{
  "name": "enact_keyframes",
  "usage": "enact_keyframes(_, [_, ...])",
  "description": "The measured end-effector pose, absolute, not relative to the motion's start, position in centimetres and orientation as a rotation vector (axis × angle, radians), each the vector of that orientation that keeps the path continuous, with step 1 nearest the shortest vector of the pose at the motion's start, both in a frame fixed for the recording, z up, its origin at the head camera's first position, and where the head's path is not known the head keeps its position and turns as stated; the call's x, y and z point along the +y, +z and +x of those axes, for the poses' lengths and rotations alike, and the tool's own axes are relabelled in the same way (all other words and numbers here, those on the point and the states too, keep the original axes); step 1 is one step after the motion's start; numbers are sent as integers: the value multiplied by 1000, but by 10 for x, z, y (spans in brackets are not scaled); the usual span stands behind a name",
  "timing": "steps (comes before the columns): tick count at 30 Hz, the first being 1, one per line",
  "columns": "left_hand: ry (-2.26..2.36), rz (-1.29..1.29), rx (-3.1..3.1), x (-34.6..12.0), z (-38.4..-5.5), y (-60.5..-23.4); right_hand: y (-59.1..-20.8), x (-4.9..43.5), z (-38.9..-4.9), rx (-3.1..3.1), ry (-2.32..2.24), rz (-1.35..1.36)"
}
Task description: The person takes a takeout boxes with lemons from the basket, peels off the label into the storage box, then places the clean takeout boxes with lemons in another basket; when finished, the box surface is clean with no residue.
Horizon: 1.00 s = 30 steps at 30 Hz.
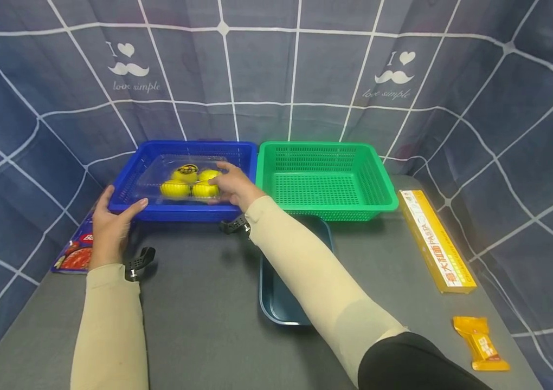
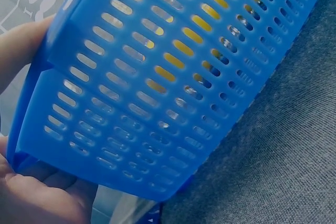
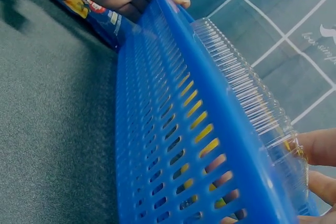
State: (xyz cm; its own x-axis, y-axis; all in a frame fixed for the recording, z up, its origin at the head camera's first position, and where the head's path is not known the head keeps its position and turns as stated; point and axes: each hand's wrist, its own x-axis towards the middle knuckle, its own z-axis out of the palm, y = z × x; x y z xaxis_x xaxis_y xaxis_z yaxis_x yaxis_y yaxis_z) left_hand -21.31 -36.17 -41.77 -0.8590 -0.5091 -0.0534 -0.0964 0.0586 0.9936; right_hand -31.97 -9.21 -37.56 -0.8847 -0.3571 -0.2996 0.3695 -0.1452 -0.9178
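1. A possible slip: the right hand (image 1: pixel 235 187) pinches only the right end of a clear plastic box (image 1: pixel 186 182), so the box could twist or swing if lifted by that end alone.
2. A possible snag: the right wrist view shows the box's ribbed edge standing just above the rim of the blue basket (image 1: pixel 179 213). Should it catch there, the thin plastic might flex or pop open and let the contents roll out; whether it is fastened, I cannot tell.
3. A possible tip: the left hand (image 1: pixel 112 227) grips the basket's near left corner — thumb over the rim, other fingers curled beneath it. Pulling down too hard there could tilt the basket.
4. A possible bump: the right forearm passes over a dark tray (image 1: pixel 281 292), and a low sweep could nudge it.
5. The box is inside the blue basket, beside a green basket (image 1: pixel 325 208). It is shallow, see-through and shiny, wider than the yellow group inside it.
6. Four round, bright yellow pieces (image 1: pixel 175 189) show through the plastic, clustered two by two. A round black-and-yellow label (image 1: pixel 187 169) sits over the back left one — its lettering is too small to read.
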Motion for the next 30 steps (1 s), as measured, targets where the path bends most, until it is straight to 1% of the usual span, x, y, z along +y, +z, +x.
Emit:
enact_keyframes(9, [-1843,635,-2082,-365,-212,-415,-363,-92,-313,1707,-2111,-103])
enact_keyframes(16, [-1848,642,-2089,-366,-214,-418,-351,-84,-310,1738,-2093,-80])
enact_keyframes(30, [-1812,636,-2103,-368,-214,-418,-316,-69,-292,1754,-2021,-185])
